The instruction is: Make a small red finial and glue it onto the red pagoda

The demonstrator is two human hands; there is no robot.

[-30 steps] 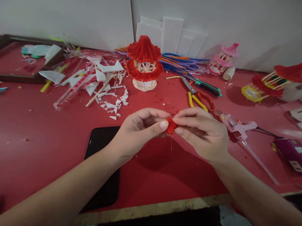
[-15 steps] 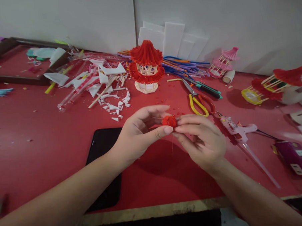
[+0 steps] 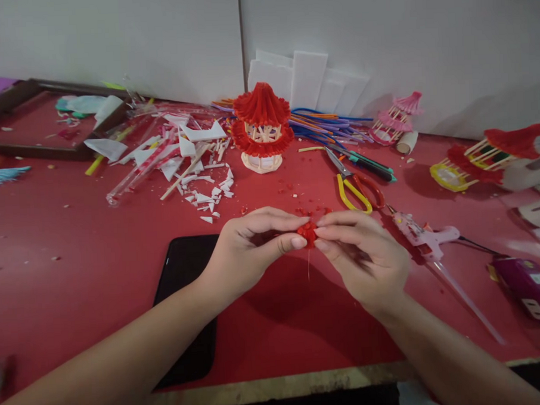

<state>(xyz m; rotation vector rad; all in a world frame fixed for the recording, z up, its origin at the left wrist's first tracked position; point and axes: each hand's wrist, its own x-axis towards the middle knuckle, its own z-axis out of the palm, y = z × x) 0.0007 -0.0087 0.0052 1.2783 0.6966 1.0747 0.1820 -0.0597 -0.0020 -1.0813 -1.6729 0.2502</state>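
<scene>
Both hands meet above the red table (image 3: 75, 247). My left hand (image 3: 249, 248) pinches a small red fuzzy piece (image 3: 307, 232) between thumb and fingers. My right hand (image 3: 366, 252) pinches the same piece from the other side. A thin stick or wire hangs down from the piece. A black phone (image 3: 185, 302) lies flat under my left wrist. Beyond the hands stands a red two-tier pagoda model (image 3: 261, 128) on a pale base.
Yellow-and-red-handled scissors (image 3: 356, 187) and a pink glue gun (image 3: 426, 237) lie to the right. White foam scraps (image 3: 202, 193) litter the left. Coloured pipe cleaners (image 3: 329, 119), a pink pagoda (image 3: 396, 116), another red pagoda (image 3: 491, 154), a purple device (image 3: 528, 284) and a wooden frame (image 3: 33, 117) ring the table.
The hands have turned the red piece between the fingertips and dipped slightly. The view tilted down a little; nothing else on the table moved.
</scene>
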